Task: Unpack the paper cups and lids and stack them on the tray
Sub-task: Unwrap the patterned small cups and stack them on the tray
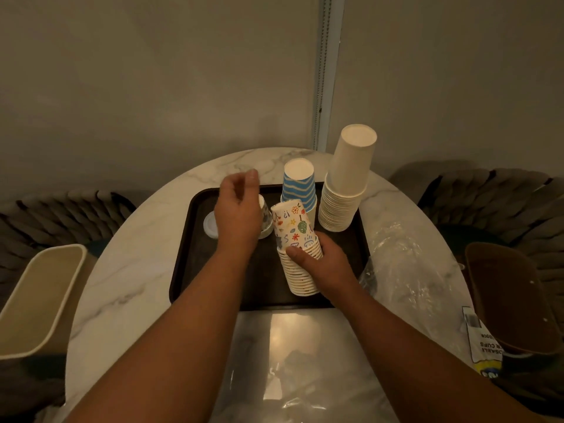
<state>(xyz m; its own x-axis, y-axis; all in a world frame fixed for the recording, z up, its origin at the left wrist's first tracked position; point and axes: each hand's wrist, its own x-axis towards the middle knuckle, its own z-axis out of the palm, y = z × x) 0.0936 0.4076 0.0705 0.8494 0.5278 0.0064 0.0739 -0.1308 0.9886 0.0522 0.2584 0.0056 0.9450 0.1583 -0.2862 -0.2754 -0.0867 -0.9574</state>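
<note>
A dark tray (189, 239) lies on the marble table. My right hand (326, 264) grips an upside-down stack of flower-printed paper cups (293, 236) over the tray's middle. My left hand (238, 209) hovers just left of that stack, fingers loosely curled, holding nothing I can see. Behind it stands a small printed cup (266, 221), partly hidden. A white lid (210, 224) lies flat on the tray's left side. A blue-striped cup stack (299, 184) and a tall plain white cup stack (345, 190) stand inverted at the tray's back right.
Clear plastic wrapping (396, 254) lies on the table right of the tray, with a printed cup bag (482, 340) nearer me. A cream bin (39, 297) stands left of the table and a brown bin (512, 297) right. Chairs flank the table.
</note>
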